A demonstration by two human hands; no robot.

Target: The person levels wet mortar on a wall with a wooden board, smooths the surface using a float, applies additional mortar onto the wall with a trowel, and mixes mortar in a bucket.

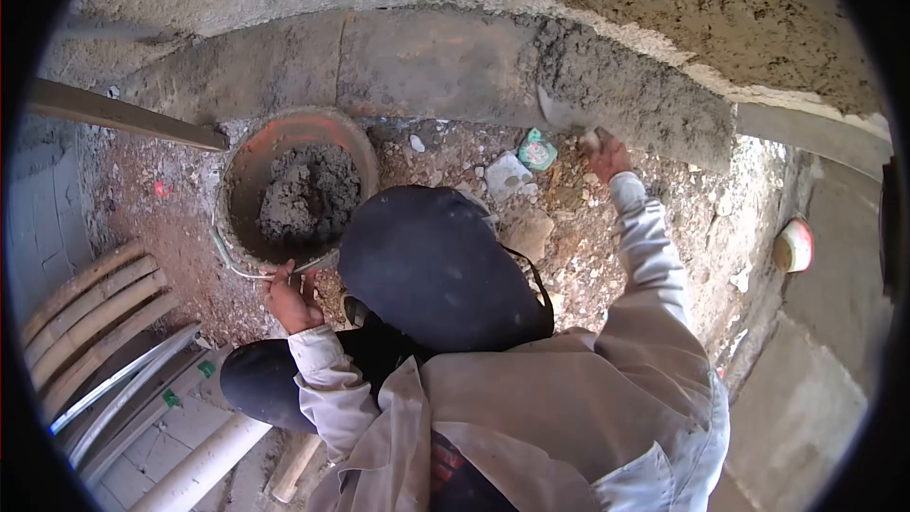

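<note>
My right hand (609, 156) is closed around the handle of a trowel (563, 112). Its pale blade lies against a band of rough grey mortar (621, 85) along the foot of the wall. To the left, the same band is smoother (431, 62). My left hand (292, 300) has its fingers curled at the near rim of a bucket (248, 147), where the wire handle runs. Inside the bucket sits a heap of grey mortar (308, 194). My dark-clad knee (436, 265) stands between the two hands, beside the bucket.
Rubble ground (682, 199) holds a pale stone block (507, 175) and a crumpled green wrapper (537, 151). A wooden beam (123, 114) slants in from the left. Curved slats (95, 303) and a pipe (204, 465) lie lower left. A red-and-white tub (794, 246) lies at right.
</note>
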